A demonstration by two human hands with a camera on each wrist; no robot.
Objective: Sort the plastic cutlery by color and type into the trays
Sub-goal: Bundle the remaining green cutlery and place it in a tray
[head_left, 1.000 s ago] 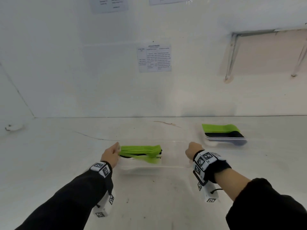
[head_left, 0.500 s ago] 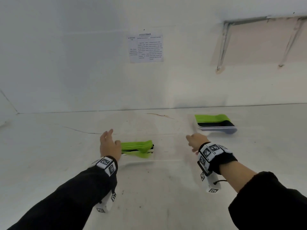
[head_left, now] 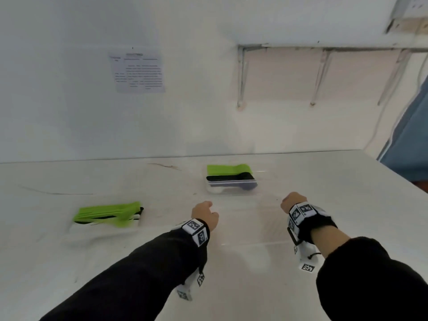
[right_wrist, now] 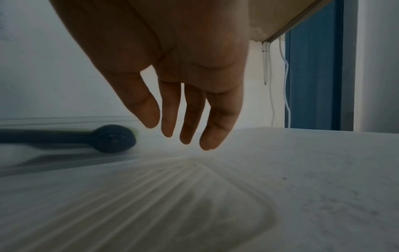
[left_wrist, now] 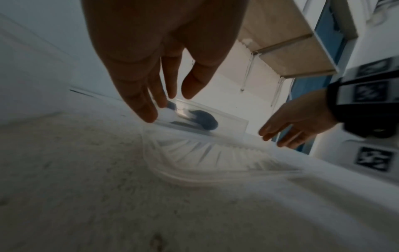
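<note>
Both hands hover over a clear, ribbed plastic tray [head_left: 240,228] near the counter's [head_left: 347,205] front middle. The left hand [head_left: 205,215] is at the tray's left end and the right hand [head_left: 292,202] at its right end, fingers loosely extended and apart, holding nothing. A tray of green, black and blue plastic cutlery [head_left: 230,178] sits just behind. A tray of green and black cutlery [head_left: 108,214] lies toward the left edge.

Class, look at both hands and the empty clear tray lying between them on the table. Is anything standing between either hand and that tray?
Nothing visible does. The left hand and right hand hang open at either end of the empty clear tray. The tray of spoons sits behind it; the tray of green cutlery lies off left.
</note>
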